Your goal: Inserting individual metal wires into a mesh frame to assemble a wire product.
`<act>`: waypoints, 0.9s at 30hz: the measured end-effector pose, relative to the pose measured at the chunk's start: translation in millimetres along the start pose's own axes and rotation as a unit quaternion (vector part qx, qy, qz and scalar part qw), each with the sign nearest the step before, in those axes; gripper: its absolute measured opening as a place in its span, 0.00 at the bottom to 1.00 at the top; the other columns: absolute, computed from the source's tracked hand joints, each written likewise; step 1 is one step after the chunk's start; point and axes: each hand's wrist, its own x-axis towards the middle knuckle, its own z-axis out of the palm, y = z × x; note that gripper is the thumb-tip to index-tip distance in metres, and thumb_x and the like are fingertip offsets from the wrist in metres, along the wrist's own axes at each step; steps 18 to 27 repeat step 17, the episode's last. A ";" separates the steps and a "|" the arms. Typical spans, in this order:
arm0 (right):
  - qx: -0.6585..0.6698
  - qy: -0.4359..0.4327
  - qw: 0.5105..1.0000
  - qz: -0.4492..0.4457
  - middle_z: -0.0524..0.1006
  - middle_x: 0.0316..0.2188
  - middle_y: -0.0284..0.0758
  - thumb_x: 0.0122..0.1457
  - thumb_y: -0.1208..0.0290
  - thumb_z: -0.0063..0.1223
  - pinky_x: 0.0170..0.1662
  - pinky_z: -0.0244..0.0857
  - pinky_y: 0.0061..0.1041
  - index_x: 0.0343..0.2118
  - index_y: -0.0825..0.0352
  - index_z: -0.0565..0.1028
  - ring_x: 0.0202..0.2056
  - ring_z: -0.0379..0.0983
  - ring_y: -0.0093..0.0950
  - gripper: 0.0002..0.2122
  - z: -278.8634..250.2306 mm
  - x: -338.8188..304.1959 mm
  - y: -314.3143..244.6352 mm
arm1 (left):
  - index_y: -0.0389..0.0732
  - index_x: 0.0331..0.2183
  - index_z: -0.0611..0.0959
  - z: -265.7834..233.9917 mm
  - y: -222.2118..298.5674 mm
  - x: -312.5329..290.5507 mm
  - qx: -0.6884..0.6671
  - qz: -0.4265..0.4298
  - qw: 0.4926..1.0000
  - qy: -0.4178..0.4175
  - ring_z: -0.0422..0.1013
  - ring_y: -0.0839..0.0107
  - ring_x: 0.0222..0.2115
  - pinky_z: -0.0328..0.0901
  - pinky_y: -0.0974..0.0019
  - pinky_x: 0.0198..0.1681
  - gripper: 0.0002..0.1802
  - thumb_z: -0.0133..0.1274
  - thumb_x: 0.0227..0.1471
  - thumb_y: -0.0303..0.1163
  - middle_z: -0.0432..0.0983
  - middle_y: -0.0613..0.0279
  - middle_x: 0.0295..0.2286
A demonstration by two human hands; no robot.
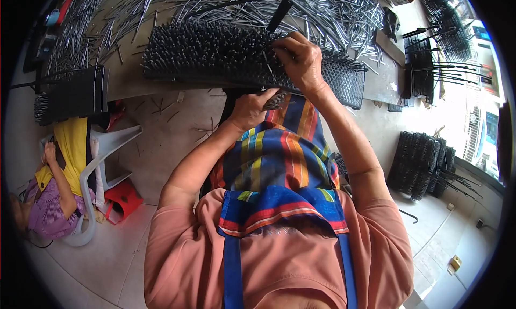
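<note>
A long black rack (pixel 350 93) with a mesh of small holes lies along the table's near edge. Thin metal rods (pixel 201 48) stand upright and packed in its left and middle part, while bare mesh shows at its right end. My right hand (pixel 303 60) is bent over the rack, fingers pinched on a thin metal rod that they mostly hide. Just below the rack's front edge, my left hand (pixel 250 111) is closed around a bundle of short rods (pixel 275 100), their ends showing beside the thumb. A black handle-like bar (pixel 280 13) slants up behind my right fingers.
Loose metal rods (pixel 328 13) cover the table behind the rack. Black wire racks (pixel 422 67) stand at its right, with stacked black racks (pixel 416 164) on the floor below. Left, another person (pixel 59 201) sits on a white plastic chair (pixel 88 174) beside a red bag (pixel 122 200) and a second rack (pixel 80 96).
</note>
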 end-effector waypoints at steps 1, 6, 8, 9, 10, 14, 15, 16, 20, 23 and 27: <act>-0.001 0.001 1.000 -0.001 0.76 0.27 0.35 0.47 0.77 0.60 0.31 0.68 0.27 0.31 0.64 0.81 0.28 0.76 0.35 0.07 -1.7 2.5 0.0 | 0.48 0.54 0.72 1.1 -3.4 1.8 -0.021 -0.015 0.999 0.021 0.76 0.48 0.27 0.71 0.48 0.31 0.29 0.50 0.47 0.27 0.78 0.47 0.26; -0.056 -0.030 0.994 -0.091 0.77 0.30 0.35 0.43 0.75 0.61 0.35 0.71 0.33 0.30 0.63 0.81 0.32 0.76 0.38 0.09 -12.8 8.0 0.3 | 0.46 0.54 0.72 19.3 -19.7 -0.7 0.065 -0.005 0.997 0.037 0.75 0.47 0.25 0.69 0.47 0.30 0.33 0.52 0.42 0.24 0.78 0.45 0.25; -0.156 -0.081 0.975 -0.138 0.72 0.25 0.33 0.35 0.67 0.59 0.32 0.67 0.33 0.20 0.56 0.74 0.30 0.72 0.34 0.07 3.7 3.3 18.5 | 0.41 0.56 0.71 16.5 -12.4 1.4 0.064 0.007 0.997 0.046 0.74 0.46 0.27 0.68 0.47 0.33 0.38 0.54 0.38 0.21 0.77 0.43 0.27; -0.133 -0.087 0.973 -0.167 0.69 0.24 0.30 0.32 0.62 0.59 0.31 0.65 0.31 0.19 0.52 0.71 0.30 0.69 0.33 0.09 12.3 3.6 23.9 | 0.39 0.56 0.70 16.9 -16.0 -3.9 0.072 0.001 0.997 0.038 0.74 0.47 0.28 0.68 0.47 0.33 0.38 0.54 0.39 0.22 0.77 0.43 0.29; -0.120 -0.105 0.974 -0.161 0.67 0.24 0.27 0.30 0.60 0.59 0.34 0.63 0.32 0.19 0.51 0.71 0.31 0.68 0.31 0.10 7.4 4.2 5.9 | 0.37 0.56 0.70 17.1 -18.1 -7.8 0.051 0.017 0.996 0.072 0.74 0.46 0.27 0.67 0.45 0.33 0.37 0.55 0.39 0.22 0.77 0.41 0.28; -0.105 -0.057 0.981 -0.150 0.63 0.25 0.27 0.35 0.63 0.58 0.39 0.55 0.34 0.17 0.52 0.70 0.33 0.67 0.26 0.07 9.1 -12.3 -2.1 | 0.37 0.52 0.72 17.4 -5.7 -7.4 0.082 -0.043 0.995 0.043 0.72 0.40 0.24 0.66 0.44 0.32 0.30 0.57 0.43 0.25 0.74 0.37 0.23; -0.128 -0.010 0.980 -0.150 0.63 0.25 0.27 0.35 0.63 0.58 0.39 0.56 0.33 0.17 0.53 0.71 0.33 0.67 0.26 0.07 12.6 -13.0 -2.3 | 0.39 0.53 0.71 18.4 -4.7 -4.0 0.060 -0.044 0.996 0.041 0.73 0.40 0.25 0.66 0.43 0.32 0.31 0.57 0.44 0.26 0.75 0.36 0.22; -0.145 -0.010 0.980 -0.138 0.65 0.26 0.27 0.34 0.62 0.58 0.38 0.55 0.32 0.18 0.54 0.71 0.33 0.67 0.26 0.07 14.7 -15.6 0.3 | 0.40 0.53 0.71 23.3 -6.4 -1.9 0.046 -0.054 0.996 0.050 0.74 0.41 0.24 0.66 0.43 0.32 0.31 0.57 0.44 0.27 0.75 0.36 0.22; -0.158 -0.012 0.979 -0.128 0.66 0.26 0.27 0.33 0.62 0.58 0.37 0.55 0.31 0.18 0.54 0.71 0.33 0.67 0.26 0.08 12.7 -15.4 -1.0 | 0.42 0.53 0.71 24.7 -4.9 0.0 0.033 -0.068 0.995 0.061 0.74 0.41 0.24 0.66 0.43 0.31 0.31 0.57 0.45 0.27 0.75 0.36 0.22; -0.158 -0.012 0.979 -0.128 0.66 0.26 0.27 0.33 0.62 0.58 0.37 0.55 0.31 0.18 0.54 0.71 0.33 0.67 0.26 0.08 12.7 -15.4 -1.0 | 0.42 0.53 0.71 24.7 -4.9 0.0 0.033 -0.068 0.995 0.061 0.74 0.41 0.24 0.66 0.43 0.31 0.31 0.57 0.45 0.27 0.75 0.36 0.22; -0.158 -0.012 0.979 -0.128 0.66 0.26 0.27 0.33 0.62 0.58 0.37 0.55 0.31 0.18 0.54 0.71 0.33 0.67 0.26 0.08 12.7 -15.4 -1.0 | 0.42 0.53 0.71 24.7 -4.9 0.0 0.033 -0.068 0.995 0.061 0.74 0.41 0.24 0.66 0.43 0.31 0.31 0.57 0.45 0.27 0.75 0.36 0.22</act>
